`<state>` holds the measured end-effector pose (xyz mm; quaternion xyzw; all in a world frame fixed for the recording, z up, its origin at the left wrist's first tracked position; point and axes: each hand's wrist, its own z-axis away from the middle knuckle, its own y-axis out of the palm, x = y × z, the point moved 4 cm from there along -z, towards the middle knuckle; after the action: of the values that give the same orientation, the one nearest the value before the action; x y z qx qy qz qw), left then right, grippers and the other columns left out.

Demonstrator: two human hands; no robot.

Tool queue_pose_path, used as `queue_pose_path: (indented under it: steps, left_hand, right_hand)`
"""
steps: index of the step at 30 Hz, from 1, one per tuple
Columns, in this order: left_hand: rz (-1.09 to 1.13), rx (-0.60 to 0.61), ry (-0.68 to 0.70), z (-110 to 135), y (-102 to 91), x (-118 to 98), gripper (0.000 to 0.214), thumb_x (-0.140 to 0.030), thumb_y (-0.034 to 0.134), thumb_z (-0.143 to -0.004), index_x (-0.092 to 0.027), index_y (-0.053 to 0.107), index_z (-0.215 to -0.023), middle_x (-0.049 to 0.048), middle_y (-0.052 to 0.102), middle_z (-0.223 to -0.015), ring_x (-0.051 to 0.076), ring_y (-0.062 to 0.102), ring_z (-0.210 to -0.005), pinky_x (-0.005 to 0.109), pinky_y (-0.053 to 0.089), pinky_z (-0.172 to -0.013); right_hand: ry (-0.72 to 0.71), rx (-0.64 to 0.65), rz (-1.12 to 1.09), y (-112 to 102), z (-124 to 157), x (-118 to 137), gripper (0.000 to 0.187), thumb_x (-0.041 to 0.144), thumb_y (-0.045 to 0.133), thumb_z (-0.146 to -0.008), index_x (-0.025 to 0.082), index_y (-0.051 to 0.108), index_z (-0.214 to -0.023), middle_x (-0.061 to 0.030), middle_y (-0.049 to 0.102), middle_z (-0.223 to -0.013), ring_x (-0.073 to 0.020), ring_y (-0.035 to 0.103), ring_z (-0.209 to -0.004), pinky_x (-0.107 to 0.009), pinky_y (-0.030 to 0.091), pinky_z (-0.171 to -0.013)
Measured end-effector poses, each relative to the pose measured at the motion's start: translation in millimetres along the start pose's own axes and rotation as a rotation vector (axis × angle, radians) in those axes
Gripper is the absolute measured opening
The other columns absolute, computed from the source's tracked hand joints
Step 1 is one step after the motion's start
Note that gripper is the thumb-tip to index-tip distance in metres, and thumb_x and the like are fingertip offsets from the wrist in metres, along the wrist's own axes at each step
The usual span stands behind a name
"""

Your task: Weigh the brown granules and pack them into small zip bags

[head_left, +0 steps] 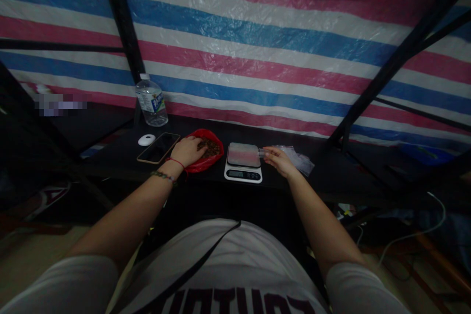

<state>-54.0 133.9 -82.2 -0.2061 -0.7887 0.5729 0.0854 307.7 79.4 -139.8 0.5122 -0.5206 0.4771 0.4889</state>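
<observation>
Small clear plastic bag (262, 152) pinched between fingertips of right hand (278, 159), at right edge of flat white digital scale (243, 156). Left hand (187, 151) reaches into open red plastic bag (206, 163) of small brown pieces (212, 148); fingertips partly hidden, cannot tell if they grip any. Red bag just left of scale, both near front edge of black desk (235, 133). More clear bags (299, 159) beside right hand. Leftward: dark-screened phone (159, 148), rounded white object (146, 140); clear blue-labelled bottle (150, 103) near back edge.
</observation>
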Motion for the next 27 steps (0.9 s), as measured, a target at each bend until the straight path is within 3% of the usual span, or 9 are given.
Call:
queue_pose_path:
  steps: [27]
  left_hand:
    - [-0.025,-0.007,0.017,-1.4,5.6,3.2,0.051,-0.054,0.037,-0.088,-0.019,0.066,-0.113,0.0108,0.065,-0.115,0.026,0.059,-0.107,0.036,0.042,-0.096]
  right_hand:
    - [-0.007,0.005,-0.011,1.4,1.3,2.2,0.039,0.037,0.077,-0.067,0.027,0.068,-0.104,-0.0037,0.068,-0.107,-0.0157,0.063,-0.088,-0.030,0.050,-0.078]
